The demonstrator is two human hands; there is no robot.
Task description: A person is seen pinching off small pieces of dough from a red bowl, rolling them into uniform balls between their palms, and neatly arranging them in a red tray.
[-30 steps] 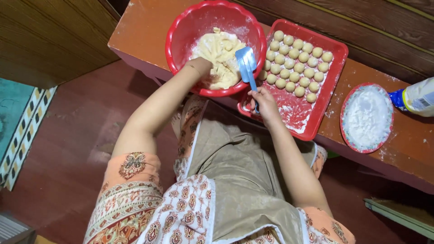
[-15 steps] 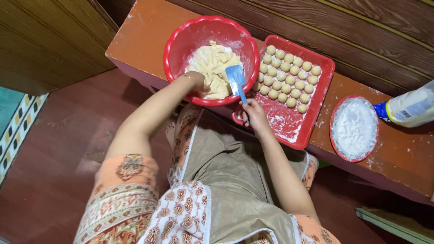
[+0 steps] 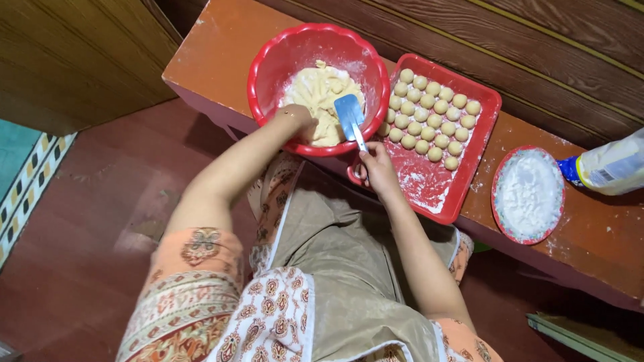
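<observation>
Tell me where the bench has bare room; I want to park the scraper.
Bare bench lies left of the red bowl, and a smaller floury patch beyond the flour plate under the bottle. Between bowl and tray it is crowded.

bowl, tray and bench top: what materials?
Bowl: likely plastic, glossy red, thin moulded rim, flour-dusted inside. Tray: same look, probably plastic, rounded moulded corners. Bench: seems wood with a smooth orange-brown painted or laminated face; cannot tell which.

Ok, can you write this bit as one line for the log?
left hand: in dough, red bowl | right hand: holding blue spatula | dough balls: on red tray
</observation>
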